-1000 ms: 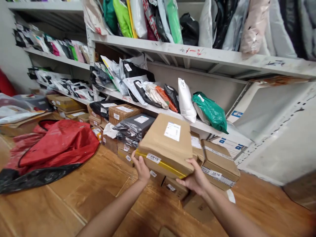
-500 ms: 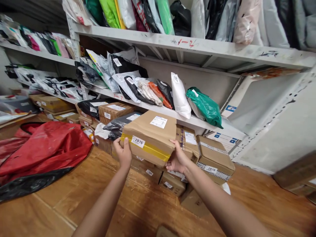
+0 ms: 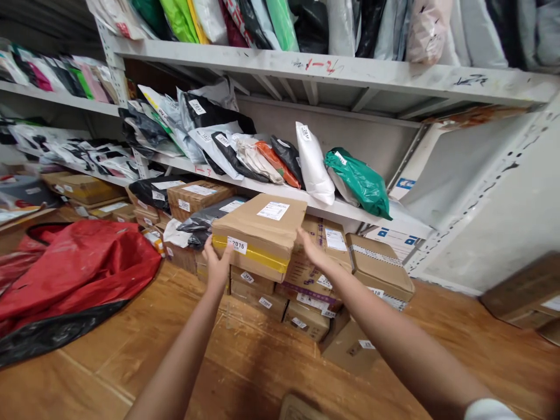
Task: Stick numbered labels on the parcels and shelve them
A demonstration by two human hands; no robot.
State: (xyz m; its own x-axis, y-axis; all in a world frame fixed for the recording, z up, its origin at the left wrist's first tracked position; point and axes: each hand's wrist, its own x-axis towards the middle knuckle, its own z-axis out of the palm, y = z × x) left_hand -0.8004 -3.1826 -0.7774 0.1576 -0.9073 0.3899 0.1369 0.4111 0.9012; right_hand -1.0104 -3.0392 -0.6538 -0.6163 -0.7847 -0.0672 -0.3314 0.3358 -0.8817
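A cardboard box (image 3: 258,224) with yellow tape along its front, a white label on top and a sticker reading 2016 is between my two hands. My left hand (image 3: 216,259) grips its left front corner, thumb on the front face beside the sticker. Against the box's right side lies my right hand (image 3: 310,248), its fingers partly hidden behind the edge. The box is at the top of a stack of cartons, beside a dark plastic parcel (image 3: 205,219). Whether its underside rests fully on the stack cannot be seen.
Right of the stack stands a carton (image 3: 378,262) with striped tape. Behind runs a white shelf (image 3: 271,185) carrying bagged parcels, among them a green bag (image 3: 361,181). A large red bag (image 3: 79,268) lies on the wooden floor (image 3: 184,361) at left.
The box has moved slightly left and away from me, onto the stack area. My right hand has shifted from the front right corner to the box's side. The view has shifted slightly.
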